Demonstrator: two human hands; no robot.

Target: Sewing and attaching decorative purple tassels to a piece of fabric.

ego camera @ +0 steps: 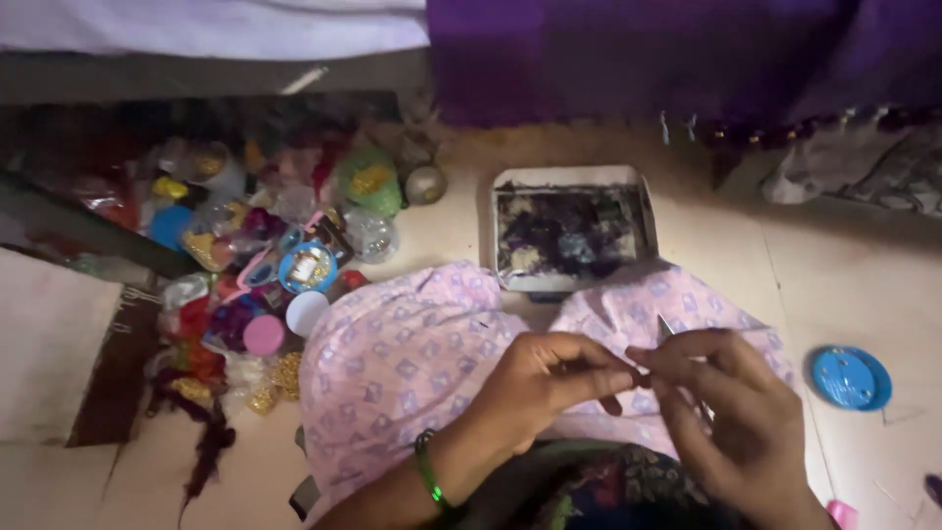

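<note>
- Head camera view, looking down at a person seated on the floor, a pink patterned cloth [412, 363] draped over the lap.
- Nearest, both hands meet over the cloth. The left hand [549, 378], a green bangle [429, 471] on its wrist, has its fingers [599, 368] pinched together on something too small to make out.
- The right hand [731, 412] faces it, fingers closed on a thin metal tool [666, 327] whose tip pokes up above them; it may be a needle or small scissors, I cannot tell which.
- Judged from this pose, fine handwork such as threading or sewing is in hand, and the next move calls for steady, precise fingertip control.
- Right of the lap, a round blue lid or dish [850, 378] lies on the pale floor [844, 285], contents unclear.
- Just beyond the knees sits a shallow white square tray [572, 177] holding a dark tangle of purple and black scraps.
- To the left, a heap of small jars and tubs [285, 245] holds beads and glittery bits, with pink and white lids.
- Farthest, a purple fabric [677, 54] hangs across the top.
</note>
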